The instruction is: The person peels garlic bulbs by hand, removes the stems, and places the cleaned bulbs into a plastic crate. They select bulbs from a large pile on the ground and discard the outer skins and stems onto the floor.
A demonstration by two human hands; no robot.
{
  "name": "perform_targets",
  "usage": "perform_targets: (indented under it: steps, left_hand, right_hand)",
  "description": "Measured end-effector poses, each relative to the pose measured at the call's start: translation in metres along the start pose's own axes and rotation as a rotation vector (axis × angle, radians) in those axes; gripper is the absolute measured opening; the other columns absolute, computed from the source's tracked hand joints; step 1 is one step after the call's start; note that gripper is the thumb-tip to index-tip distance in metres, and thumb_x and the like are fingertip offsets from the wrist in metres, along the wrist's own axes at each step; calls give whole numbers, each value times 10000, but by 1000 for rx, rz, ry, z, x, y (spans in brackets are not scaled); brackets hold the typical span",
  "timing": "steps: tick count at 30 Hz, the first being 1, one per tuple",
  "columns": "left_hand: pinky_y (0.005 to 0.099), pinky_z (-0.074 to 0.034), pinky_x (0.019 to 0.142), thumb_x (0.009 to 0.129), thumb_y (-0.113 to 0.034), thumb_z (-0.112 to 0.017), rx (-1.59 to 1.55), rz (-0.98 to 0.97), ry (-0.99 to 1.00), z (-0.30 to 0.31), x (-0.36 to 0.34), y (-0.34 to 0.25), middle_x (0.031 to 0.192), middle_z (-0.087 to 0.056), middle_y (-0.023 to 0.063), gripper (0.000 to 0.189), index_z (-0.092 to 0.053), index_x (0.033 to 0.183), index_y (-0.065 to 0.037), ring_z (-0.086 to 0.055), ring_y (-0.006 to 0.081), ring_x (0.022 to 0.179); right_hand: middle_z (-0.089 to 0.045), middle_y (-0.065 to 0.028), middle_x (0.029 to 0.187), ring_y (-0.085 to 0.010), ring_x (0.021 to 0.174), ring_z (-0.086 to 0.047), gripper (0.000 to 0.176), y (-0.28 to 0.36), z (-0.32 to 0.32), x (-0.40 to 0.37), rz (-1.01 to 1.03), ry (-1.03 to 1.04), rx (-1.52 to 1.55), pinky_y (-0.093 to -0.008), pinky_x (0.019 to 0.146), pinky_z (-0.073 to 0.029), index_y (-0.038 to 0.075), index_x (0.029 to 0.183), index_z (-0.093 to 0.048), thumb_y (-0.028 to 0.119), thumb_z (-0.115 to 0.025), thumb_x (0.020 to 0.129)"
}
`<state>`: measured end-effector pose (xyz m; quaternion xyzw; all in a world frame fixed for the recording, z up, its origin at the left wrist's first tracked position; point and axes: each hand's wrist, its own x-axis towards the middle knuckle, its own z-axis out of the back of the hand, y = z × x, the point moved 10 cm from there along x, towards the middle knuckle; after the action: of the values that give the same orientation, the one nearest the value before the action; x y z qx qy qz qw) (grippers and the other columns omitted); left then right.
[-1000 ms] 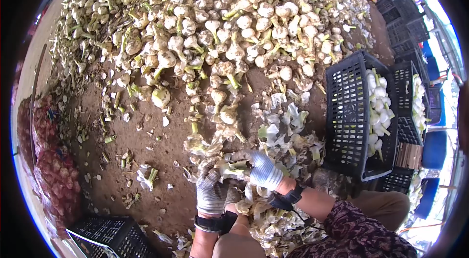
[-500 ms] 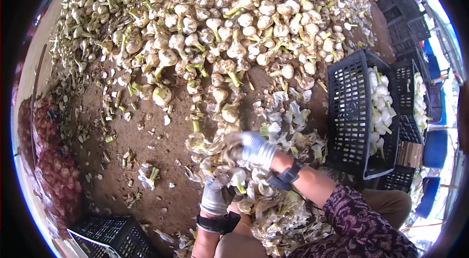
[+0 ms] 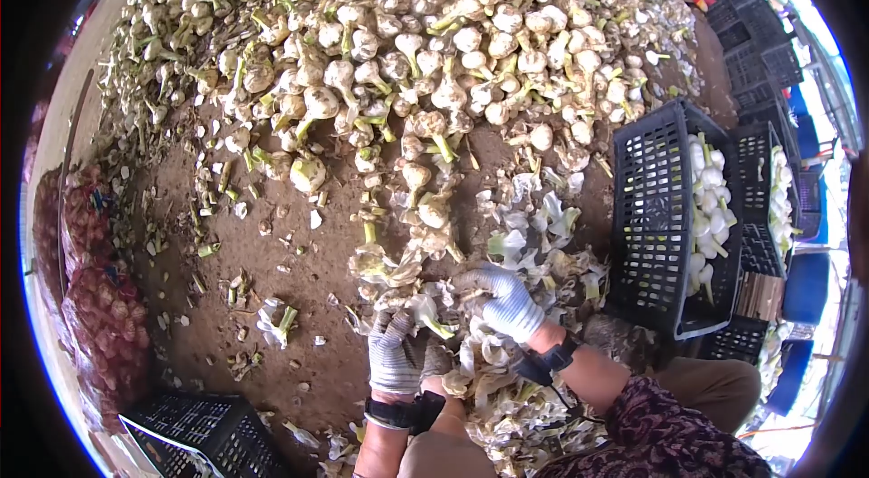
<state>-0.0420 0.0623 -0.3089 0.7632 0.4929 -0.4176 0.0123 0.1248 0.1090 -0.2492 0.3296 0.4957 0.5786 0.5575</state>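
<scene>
My left hand (image 3: 394,356), in a striped work glove with soiled fingers, is closed around a garlic bulb (image 3: 424,310). The bulb's green-tipped stem points down to the right. My right hand (image 3: 507,301), gloved the same way, is just right of the bulb and apart from it. Its fingers are bent together toward the left, and whatever they pinch is too small to make out. Loose garlic skins (image 3: 507,396) lie beneath and between both hands. Beyond my fingers, dirty unpeeled garlic (image 3: 433,211) rests on husks on the ground.
A large heap of garlic (image 3: 398,52) spreads ahead. To the right stands a black crate (image 3: 650,215) holding cleaned white garlic (image 3: 711,206), with more crates behind. Red mesh sacks (image 3: 104,324) line the left side. Another black crate (image 3: 204,433) sits at lower left.
My right hand has moved right and slightly down, away from my left hand. The bulb in my left hand now shows more clearly. The whole view has shifted slightly.
</scene>
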Motion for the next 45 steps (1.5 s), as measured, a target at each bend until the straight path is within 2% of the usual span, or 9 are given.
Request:
perform_targets:
  steps: [4,6,10,13,17,19,32,38,45]
  left_hand:
    - [325,-501,817,807,-41,-646,-55,5,34,-11,-2,-1,924,-618,43,201,-569,993,-49,-599,177,894]
    - [340,-512,767,783,-149,-692,25,-26,20,-8,1,-1,934,-620,64,242,-582,970,-41,-605,194,868]
    - [359,-523,623,745,-335,-744,142,-94,-44,0,0,-9,895,-629,93,403,-590,971,-38,-617,218,770]
    - [344,-504,540,735,-399,-738,106,-18,52,-1,1,-5,836,-627,100,475,-574,996,-37,-615,225,701]
    - [321,-494,524,742,-426,-726,178,-76,20,-7,-2,-13,809,-624,101,506,-557,1006,-28,-611,222,659]
    - [319,-520,712,808,-146,-691,58,-7,29,-10,-3,-11,905,-628,62,220,-567,965,-55,-617,185,826]
    - [338,-525,751,752,-239,-762,122,69,92,-16,-11,1,929,-643,94,430,-577,1059,0,-621,215,839]
    - [289,-538,620,756,-319,-753,164,-42,2,-5,-6,-7,906,-638,85,449,-565,1042,-28,-633,191,767]
    - [233,-475,475,781,-178,-727,488,-166,-113,-8,-12,-24,789,-625,39,288,-602,992,-26,-574,117,572]
  right_hand:
    - [-672,-111,914,-246,837,-653,291,-1,-8,5,-239,203,-108,-323,752,-512,75,1021,-664,-9,-621,746]
    - [-649,-113,1054,-206,913,-641,404,4,-5,10,-47,156,-254,-314,777,-505,69,1129,-616,-18,-630,735]
    - [-433,-148,1371,-215,1262,-420,814,14,7,27,66,90,272,-341,1007,-385,67,1397,-303,-15,-709,697]
    - [-416,-150,1385,-243,1276,-402,813,4,8,22,-117,88,-213,-350,1058,-322,67,1405,-285,9,-713,715]
    - [-551,-134,1218,-242,1091,-550,613,20,0,16,-50,123,-87,-339,931,-437,39,1241,-511,110,-774,693]
    - [-641,-104,1037,-209,901,-632,350,33,-9,13,6,165,13,-301,776,-511,47,1043,-652,70,-751,707]
    - [-613,-125,849,-338,753,-603,163,57,-23,24,259,140,-360,-402,667,-508,56,914,-627,117,-617,763]
    - [-631,-124,863,-325,793,-622,213,52,-22,20,118,256,-208,-380,700,-515,55,960,-640,156,-633,773]
    - [-625,-108,820,-311,737,-619,169,52,-44,3,246,301,-644,-403,632,-511,80,879,-646,166,-604,740]
